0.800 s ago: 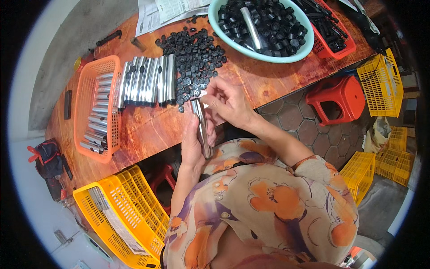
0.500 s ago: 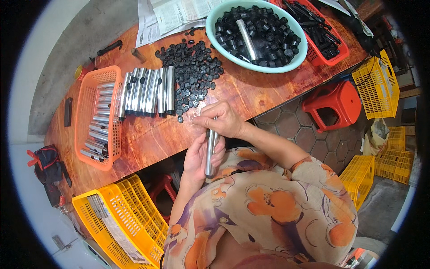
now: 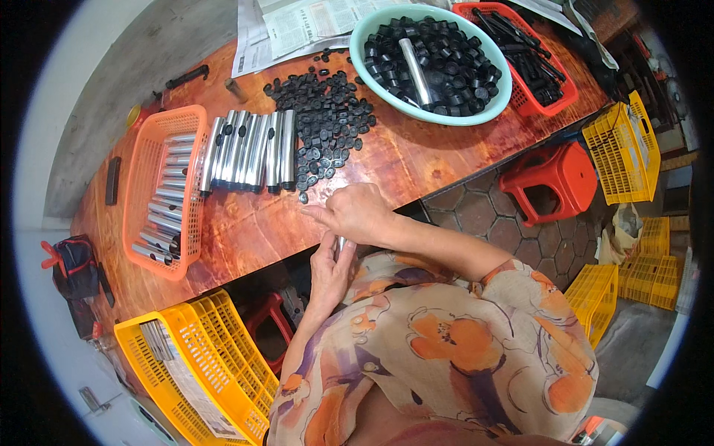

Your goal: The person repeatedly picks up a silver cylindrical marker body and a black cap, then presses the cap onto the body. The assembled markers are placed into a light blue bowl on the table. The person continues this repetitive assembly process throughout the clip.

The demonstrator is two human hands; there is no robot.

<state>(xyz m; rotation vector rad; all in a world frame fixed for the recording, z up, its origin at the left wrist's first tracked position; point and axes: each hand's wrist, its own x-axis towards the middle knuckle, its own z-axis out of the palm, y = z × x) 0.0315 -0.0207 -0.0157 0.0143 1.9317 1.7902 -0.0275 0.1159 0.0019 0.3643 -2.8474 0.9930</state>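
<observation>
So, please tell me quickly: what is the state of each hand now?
Left hand: closed around a metal tube, mostly hidden.
Right hand: over the tube's top at the table edge, forefinger extended; grip cannot be told.

1. Wooden tabletop (image 3: 416, 160), reddish, glossy, worn; its far-left edge meets the wall.
2. Grey concrete wall (image 3: 126, 67), rough.
3. Floor (image 3: 483, 215) of brownish hexagonal tiles.
4. Red plastic stool (image 3: 554, 175) off the tabletop's right edge; another (image 3: 268, 323), possibly the same kind, beneath the near edge.
5. Yellow crates (image 3: 621, 149) stacked at right.
</observation>
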